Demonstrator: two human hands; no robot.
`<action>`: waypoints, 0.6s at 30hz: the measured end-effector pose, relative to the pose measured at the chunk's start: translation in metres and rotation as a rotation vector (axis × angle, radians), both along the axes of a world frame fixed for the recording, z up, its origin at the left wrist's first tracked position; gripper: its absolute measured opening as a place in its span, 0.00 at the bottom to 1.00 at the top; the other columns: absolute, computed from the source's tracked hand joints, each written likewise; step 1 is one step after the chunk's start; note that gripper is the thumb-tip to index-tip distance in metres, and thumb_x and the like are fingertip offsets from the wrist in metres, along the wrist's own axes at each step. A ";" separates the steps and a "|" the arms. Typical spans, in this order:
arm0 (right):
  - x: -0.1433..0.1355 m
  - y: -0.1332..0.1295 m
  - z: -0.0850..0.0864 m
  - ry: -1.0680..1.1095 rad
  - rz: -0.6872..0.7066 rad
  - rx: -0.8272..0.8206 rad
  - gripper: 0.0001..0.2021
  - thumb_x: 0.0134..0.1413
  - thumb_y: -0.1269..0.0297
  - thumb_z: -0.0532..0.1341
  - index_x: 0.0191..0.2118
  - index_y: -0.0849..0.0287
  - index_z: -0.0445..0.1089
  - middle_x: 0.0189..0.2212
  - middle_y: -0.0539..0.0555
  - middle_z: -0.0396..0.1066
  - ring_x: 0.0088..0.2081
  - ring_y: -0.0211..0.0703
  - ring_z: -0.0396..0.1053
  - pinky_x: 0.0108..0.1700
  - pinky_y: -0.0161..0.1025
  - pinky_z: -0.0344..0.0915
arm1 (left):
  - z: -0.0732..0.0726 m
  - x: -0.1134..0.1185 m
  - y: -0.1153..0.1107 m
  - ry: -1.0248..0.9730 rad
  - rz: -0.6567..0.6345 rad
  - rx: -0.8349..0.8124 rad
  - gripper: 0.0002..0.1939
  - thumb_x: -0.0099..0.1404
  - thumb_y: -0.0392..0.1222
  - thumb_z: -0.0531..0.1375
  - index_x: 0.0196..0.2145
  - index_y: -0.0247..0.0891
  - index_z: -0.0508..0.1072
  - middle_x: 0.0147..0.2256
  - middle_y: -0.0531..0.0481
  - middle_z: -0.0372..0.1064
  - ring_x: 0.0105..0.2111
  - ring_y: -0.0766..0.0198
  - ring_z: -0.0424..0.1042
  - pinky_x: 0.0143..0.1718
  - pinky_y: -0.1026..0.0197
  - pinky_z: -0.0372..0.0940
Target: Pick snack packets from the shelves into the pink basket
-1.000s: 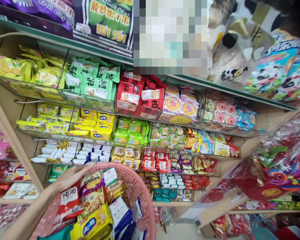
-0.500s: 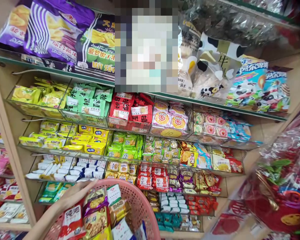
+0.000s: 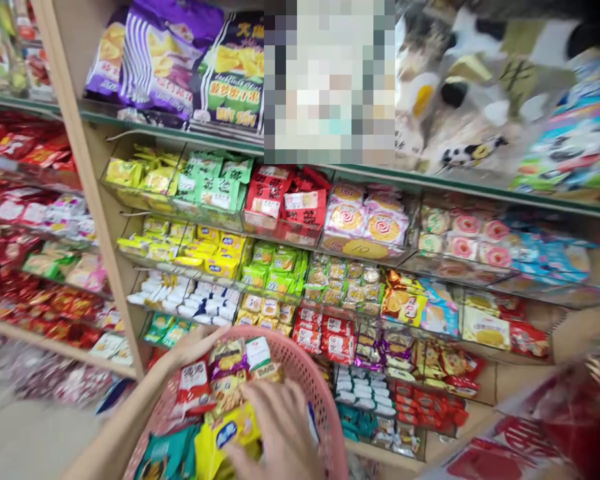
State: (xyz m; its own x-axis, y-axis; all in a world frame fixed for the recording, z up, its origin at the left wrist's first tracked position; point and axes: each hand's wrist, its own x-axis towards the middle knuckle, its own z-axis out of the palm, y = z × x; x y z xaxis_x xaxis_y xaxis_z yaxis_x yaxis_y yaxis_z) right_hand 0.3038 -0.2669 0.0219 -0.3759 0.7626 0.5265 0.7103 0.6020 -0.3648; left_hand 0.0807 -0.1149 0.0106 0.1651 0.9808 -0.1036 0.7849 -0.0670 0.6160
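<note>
A pink perforated plastic basket [image 3: 325,400] sits low in front of me, filled with wrapped snacks. My left hand [image 3: 193,350] is closed over its far left rim. Inside lie a red and white packet [image 3: 193,387], a purple and gold one [image 3: 229,359], a small white and green one [image 3: 258,352] and a teal one [image 3: 167,457]. My right hand [image 3: 285,423], slightly blurred, is over the basket with its fingers apart. Its thumb lies against a yellow snack packet [image 3: 225,433] with a blue oval; whether it presses on it is unclear.
Tiered clear bins [image 3: 285,227] of wrapped snacks fill the wooden shelving ahead. Large chip bags [image 3: 165,67] stand on the glass shelf above. A wooden upright [image 3: 75,153] divides off another stocked shelf at left. Clear plastic wrapping with red printing [image 3: 520,433] juts in at lower right.
My right hand has come into view over the basket, beside the yellow packet. The view has swung left, showing more of the left shelf and the floor. My left hand stays on the rim.
</note>
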 end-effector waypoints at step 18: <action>0.083 -0.035 -0.137 1.387 -0.496 -0.801 0.24 0.42 0.47 0.61 0.45 0.55 0.71 0.36 0.55 0.75 0.40 0.54 0.72 0.37 0.45 0.68 | -0.014 -0.012 -0.026 0.064 0.122 -0.066 0.40 0.56 0.71 0.40 0.51 0.42 0.70 0.49 0.46 0.69 0.51 0.49 0.65 0.51 0.55 0.58</action>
